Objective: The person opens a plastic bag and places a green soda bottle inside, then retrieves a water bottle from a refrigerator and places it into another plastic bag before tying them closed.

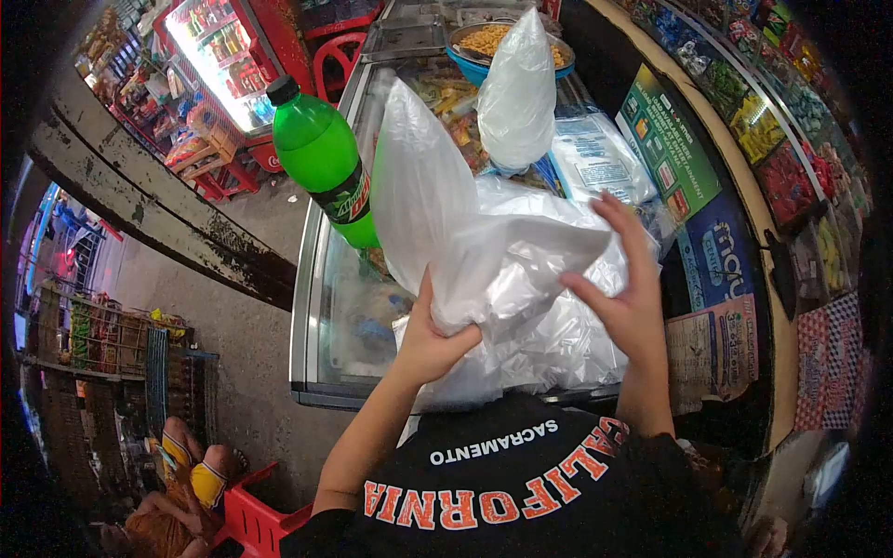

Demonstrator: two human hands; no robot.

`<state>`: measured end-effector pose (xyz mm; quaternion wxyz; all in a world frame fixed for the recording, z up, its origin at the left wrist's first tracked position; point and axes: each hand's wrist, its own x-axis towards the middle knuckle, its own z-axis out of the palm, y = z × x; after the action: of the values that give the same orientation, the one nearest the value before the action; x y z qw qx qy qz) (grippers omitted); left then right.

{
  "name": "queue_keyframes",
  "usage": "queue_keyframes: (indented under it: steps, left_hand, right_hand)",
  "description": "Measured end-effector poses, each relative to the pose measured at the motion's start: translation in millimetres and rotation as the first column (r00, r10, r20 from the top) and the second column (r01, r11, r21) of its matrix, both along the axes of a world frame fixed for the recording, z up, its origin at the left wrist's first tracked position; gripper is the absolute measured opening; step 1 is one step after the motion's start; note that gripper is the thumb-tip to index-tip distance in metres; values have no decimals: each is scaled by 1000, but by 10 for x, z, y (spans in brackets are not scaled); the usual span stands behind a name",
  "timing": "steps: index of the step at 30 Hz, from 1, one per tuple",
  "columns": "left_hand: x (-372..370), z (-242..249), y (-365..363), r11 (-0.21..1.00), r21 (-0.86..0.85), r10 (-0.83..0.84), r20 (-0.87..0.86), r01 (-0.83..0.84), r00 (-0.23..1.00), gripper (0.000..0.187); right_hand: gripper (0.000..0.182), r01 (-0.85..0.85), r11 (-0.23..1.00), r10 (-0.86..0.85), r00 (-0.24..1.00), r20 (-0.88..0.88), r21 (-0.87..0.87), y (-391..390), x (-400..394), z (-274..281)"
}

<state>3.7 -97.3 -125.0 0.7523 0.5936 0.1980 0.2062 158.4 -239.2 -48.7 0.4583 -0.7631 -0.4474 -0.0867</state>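
My left hand point(433, 333) is closed around the gathered lower part of a thin white plastic bag point(423, 195), its upper end standing up in a point. Beside the bag's other corner, which sticks out to the right, is my right hand point(633, 293), thumb and fingers spread apart. Loose, shiny plastic bags point(567, 344) lie in a pile under both hands. To the left of the held bag stands a green soda bottle point(321, 153) with a black cap. Behind the pile, a full-looking white plastic bag point(517, 102) stands upright, tapering to a tip.
All this rests on a glass-topped chest freezer point(326, 316). At its far end is a blue bowl point(465, 69) of light brown food. Flat plastic packs point(600, 158) lie near the posters point(665, 139) on the right. A seated person point(177, 493) and red chair point(251, 516) are lower left.
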Motion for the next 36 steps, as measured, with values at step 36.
queue_keyframes:
  steps: [36]
  left_hand:
    - [213,360,-277,994,-109,46,263,-18,964,33]
  right_hand:
    - [14,-242,916,322,920,-224,321,534,-473,-474]
